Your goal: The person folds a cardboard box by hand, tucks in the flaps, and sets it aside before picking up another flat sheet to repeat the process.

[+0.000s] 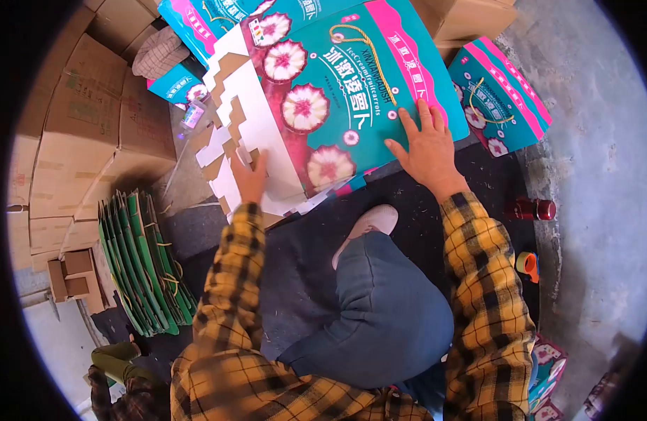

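Note:
A teal and pink printed gift carton [323, 91] with a gold rope handle lies before me, its red radish-slice pictures facing up. My left hand [250, 179] is at its slotted white end flaps [271, 151], thumb and a finger around the cut tabs; some fingertips are hidden among them. My right hand [429, 151] rests flat on the carton's near right part, fingers spread, close to the pink band. Whether the carton is fully folded cannot be seen.
A similar upright gift box [502, 98] stands at right. Brown cartons [92, 133] are stacked at left, above a row of flattened green boxes [144, 263]. A dark red bottle [530, 209] and orange tape roll [528, 264] lie right. Another person [130, 382] is at lower left.

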